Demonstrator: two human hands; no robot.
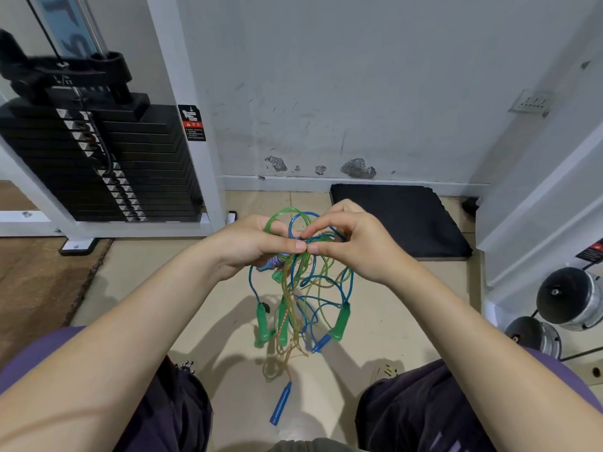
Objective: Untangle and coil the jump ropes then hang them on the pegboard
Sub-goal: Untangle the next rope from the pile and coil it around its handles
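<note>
I judge I am at the untangling step: my left hand and right hand both pinch the knot at the top of the jump rope tangle, which hangs between my knees with green handles dangling and one blue handle lower, seemingly on the tiled floor. Next I should tease one loop free without cinching the rest. Beyond the tangle the black mat lies right, the weight stack left, dumbbells far right; no pegboard is visible.
</note>
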